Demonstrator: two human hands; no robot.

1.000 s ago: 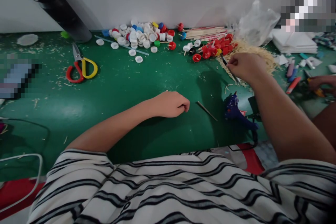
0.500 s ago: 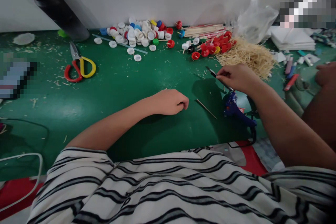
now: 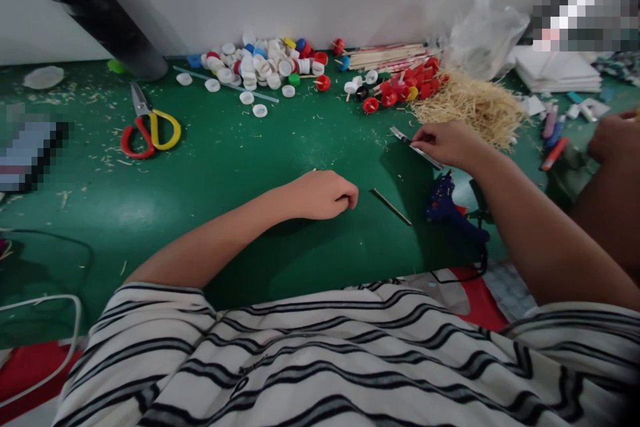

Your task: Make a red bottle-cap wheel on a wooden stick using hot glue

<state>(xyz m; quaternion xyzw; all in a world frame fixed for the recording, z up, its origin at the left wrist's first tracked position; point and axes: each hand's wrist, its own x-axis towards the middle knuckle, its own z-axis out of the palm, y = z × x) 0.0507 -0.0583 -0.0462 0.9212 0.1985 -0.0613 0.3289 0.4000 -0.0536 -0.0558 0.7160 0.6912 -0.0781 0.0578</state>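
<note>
My right hand (image 3: 445,143) pinches a flat, shiny strip with dark marks (image 3: 400,135), held slantwise just over the green table; its exact kind is unclear. Curled closed, my left hand (image 3: 327,195) rests on the table, and whatever its fingers may hold is hidden. Between the hands lies a thin metallic rod (image 3: 391,207), touched by neither. A blue glue gun (image 3: 453,210) lies below my right hand, its cord running off the table's front edge.
Behind are bottle caps (image 3: 270,67), red caps on sticks (image 3: 400,88), wooden sticks (image 3: 387,57) and a straw-like pile (image 3: 475,107). Red-and-yellow scissors (image 3: 150,127), a phone (image 3: 30,153) and a black bottle (image 3: 110,20) are left. Another person's hand (image 3: 613,137) is at right.
My right hand has brought the strip away from the straw pile, left and toward me, and the strip has turned its shiny face up. My left hand stays in place.
</note>
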